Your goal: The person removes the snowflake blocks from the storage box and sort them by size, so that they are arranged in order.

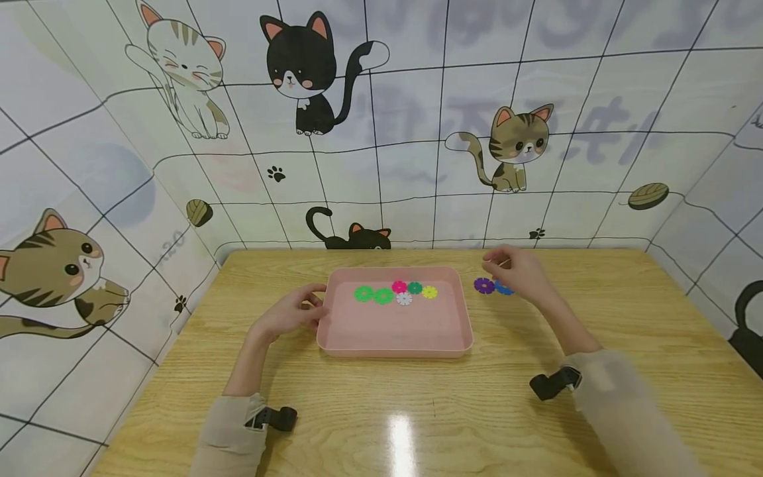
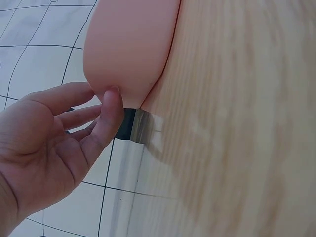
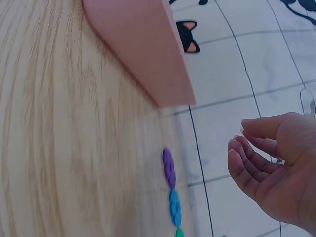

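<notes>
A pink tray (image 1: 393, 334) lies on the wooden table. Its left side is held by my left hand (image 1: 292, 310); in the left wrist view the thumb (image 2: 112, 101) presses the outer wall and the index finger reaches the rim. Inside the tray are notched plastic discs: green ones (image 1: 363, 293), a pink (image 1: 399, 287), a teal (image 1: 414, 288), a yellow (image 1: 429, 292) and a white (image 1: 404, 299). My right hand (image 1: 520, 275) hovers right of the tray, fingers loosely bent, nothing visible between them. Below it lie a purple disc (image 1: 484, 285) and a partly hidden blue disc (image 1: 503, 289).
A green piece (image 3: 179, 232) shows at the lower edge of the right wrist view, in line with the blue disc. Behind the table (image 1: 346, 404) stands a wall covering (image 1: 411, 172) with cartoon cats. A black object (image 1: 748, 328) is at the far right.
</notes>
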`<state>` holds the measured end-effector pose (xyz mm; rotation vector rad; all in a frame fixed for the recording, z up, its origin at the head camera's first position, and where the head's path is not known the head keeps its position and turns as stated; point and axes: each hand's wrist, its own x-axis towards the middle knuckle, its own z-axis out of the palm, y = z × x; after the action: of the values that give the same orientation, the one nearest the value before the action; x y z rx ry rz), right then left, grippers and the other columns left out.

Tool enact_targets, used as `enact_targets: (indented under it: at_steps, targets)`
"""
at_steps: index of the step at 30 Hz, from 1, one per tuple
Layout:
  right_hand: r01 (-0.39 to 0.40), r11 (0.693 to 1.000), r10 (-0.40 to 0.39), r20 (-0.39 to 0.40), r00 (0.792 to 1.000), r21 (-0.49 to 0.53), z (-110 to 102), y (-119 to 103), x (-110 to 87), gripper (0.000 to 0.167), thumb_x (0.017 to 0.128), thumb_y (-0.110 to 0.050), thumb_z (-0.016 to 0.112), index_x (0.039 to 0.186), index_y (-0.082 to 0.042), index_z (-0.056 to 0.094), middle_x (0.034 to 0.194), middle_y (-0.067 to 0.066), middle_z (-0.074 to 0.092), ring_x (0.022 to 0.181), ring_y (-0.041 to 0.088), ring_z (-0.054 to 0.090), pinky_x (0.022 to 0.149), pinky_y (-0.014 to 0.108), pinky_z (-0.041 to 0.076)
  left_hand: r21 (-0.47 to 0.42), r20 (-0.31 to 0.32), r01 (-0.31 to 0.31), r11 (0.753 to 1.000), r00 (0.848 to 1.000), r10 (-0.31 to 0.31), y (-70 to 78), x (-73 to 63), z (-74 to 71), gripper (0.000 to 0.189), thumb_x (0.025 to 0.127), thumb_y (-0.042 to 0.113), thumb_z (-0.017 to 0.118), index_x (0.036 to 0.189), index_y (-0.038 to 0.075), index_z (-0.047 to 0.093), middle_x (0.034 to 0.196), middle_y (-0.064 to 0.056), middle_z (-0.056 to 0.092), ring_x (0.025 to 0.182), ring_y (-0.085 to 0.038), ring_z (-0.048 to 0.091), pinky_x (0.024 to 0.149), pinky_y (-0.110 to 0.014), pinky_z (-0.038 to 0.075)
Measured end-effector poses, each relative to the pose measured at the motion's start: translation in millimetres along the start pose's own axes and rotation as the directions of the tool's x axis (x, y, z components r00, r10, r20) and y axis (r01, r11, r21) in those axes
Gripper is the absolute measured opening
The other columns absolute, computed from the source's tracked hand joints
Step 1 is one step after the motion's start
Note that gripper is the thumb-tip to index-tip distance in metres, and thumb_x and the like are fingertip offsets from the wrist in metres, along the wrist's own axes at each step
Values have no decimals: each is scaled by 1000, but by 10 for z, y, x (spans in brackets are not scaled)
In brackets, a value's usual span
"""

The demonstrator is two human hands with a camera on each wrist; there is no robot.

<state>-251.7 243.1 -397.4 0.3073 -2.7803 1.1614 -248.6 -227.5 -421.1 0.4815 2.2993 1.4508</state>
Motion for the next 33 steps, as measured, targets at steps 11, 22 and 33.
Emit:
enact_targets:
  at_steps: [11,22,33]
  targets:
    - [79,990,-92,105,990,118,406,-523,127,20,99,-13,65,113,2,65,99,14,67,87,36,67,66,30,57,38,-11,-1,999,1000,1,40,-13,17,53,102,4,58,148,-9,36,106,-19,53,81,-25,66,78,-42,59]
    - [66,995,-82,245,966,72,958,-707,237,27,97,-15,68,119,1,67,102,7,68,92,23,64,81,35,55,5,12,-12,1000,1000,12,52,15,71,54,101,4,59,148,-10,36,105,-19,52,82,-23,65,76,-37,60]
    - [53,997,-68,308,949,57,1301,-808,384,37,94,-15,71,128,-3,65,112,9,68,98,21,63,83,33,55,14,11,-10,1000,1000,10,70,13,89,53,101,3,57,148,-10,35,104,-18,52,82,-23,64,76,-38,60]
